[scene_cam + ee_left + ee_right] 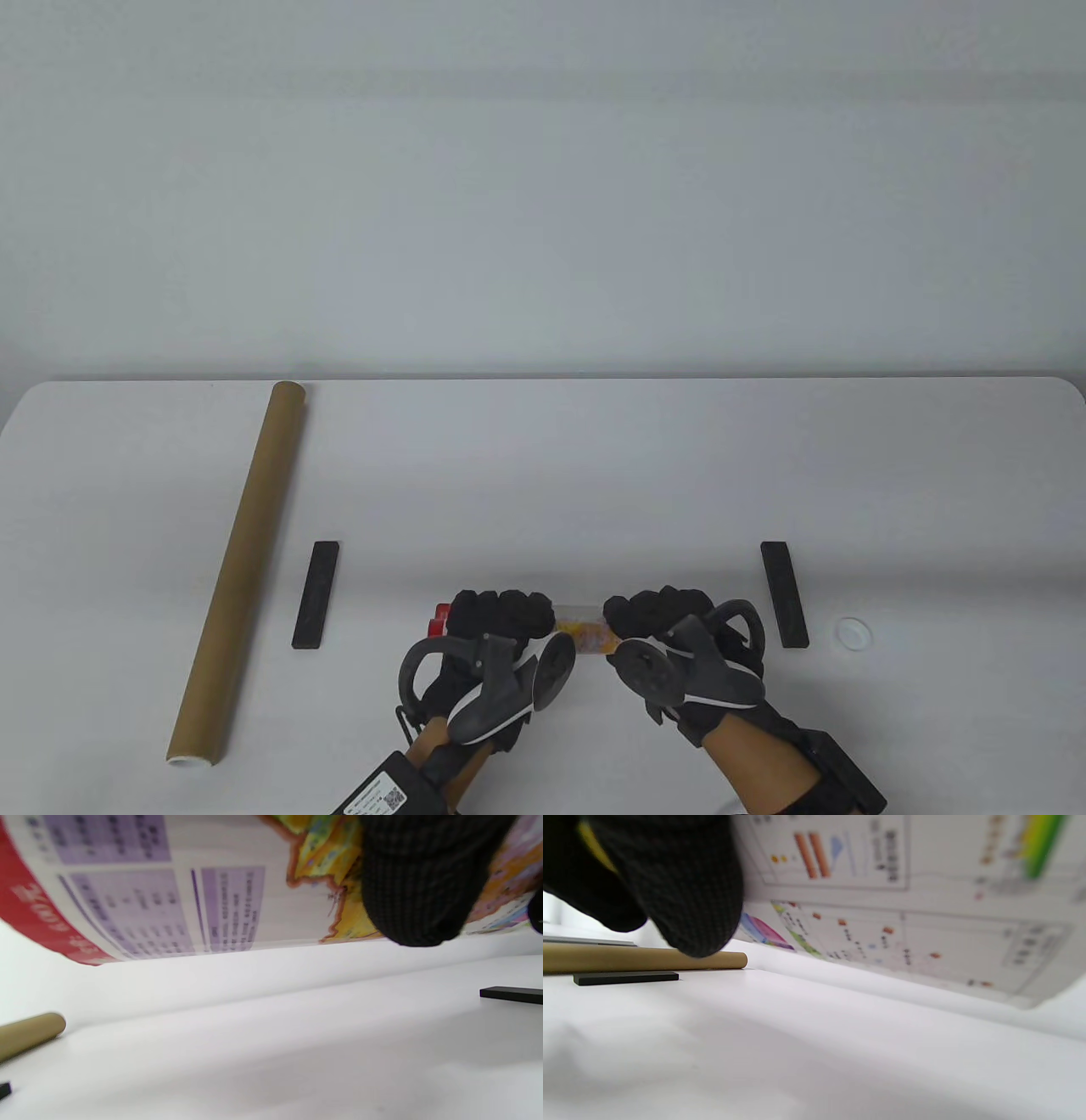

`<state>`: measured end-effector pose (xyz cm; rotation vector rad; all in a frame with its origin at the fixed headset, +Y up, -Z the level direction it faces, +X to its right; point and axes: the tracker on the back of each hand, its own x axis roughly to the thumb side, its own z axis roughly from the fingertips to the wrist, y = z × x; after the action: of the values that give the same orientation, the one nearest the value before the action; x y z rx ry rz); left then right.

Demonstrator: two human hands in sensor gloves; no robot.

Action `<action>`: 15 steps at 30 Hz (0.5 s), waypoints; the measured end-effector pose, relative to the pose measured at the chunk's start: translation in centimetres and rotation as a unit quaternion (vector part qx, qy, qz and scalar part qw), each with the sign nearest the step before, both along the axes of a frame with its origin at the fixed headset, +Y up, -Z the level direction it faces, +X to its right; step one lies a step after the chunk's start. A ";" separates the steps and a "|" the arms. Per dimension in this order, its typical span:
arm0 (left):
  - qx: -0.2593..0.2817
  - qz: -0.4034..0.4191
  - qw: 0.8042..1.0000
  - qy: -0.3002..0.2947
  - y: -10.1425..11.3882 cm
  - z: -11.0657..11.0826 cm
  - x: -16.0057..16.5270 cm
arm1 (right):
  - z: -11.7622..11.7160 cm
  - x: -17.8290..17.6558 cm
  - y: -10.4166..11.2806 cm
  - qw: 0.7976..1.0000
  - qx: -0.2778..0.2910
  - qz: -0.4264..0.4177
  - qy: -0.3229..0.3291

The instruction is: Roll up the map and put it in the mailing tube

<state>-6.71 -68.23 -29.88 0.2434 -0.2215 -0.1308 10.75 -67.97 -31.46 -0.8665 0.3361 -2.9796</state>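
The rolled map (581, 632), printed in yellow with a red end (439, 620), lies crosswise near the table's front edge. My left hand (496, 613) grips its left part and my right hand (657, 613) grips its right part, fingers curled over the roll. The left wrist view shows the map's print (191, 899) with a gloved finger (420, 878) on it. The right wrist view shows the map (903, 899) under my fingers (683, 887). The roll appears held slightly above the table. The brown mailing tube (242, 569) lies at the left, apart from both hands.
Two black flat bars lie on the white table (543, 475), one left (316, 594) and one right (783, 594) of my hands. A white round cap (853, 632) lies at the right. The tube (628, 957) and a bar (625, 977) show in the right wrist view.
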 end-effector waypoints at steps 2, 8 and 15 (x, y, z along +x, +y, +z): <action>0.001 0.002 1.000 -0.002 0.0 0.0 0.0 | -0.1 0.1 -0.1 1.000 -0.013 -0.007 0.002; -0.016 0.010 1.000 -0.003 0.1 -0.2 -0.1 | 0.0 0.0 -0.1 1.000 -0.005 -0.004 0.007; -0.070 0.039 0.997 0.006 -0.1 -0.7 -0.5 | 0.5 -0.2 -0.1 0.999 0.042 0.023 0.007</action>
<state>-7.22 -68.33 -30.58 0.1121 -0.2085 -0.0389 10.54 -68.05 -30.93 -0.8745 0.4326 -2.8958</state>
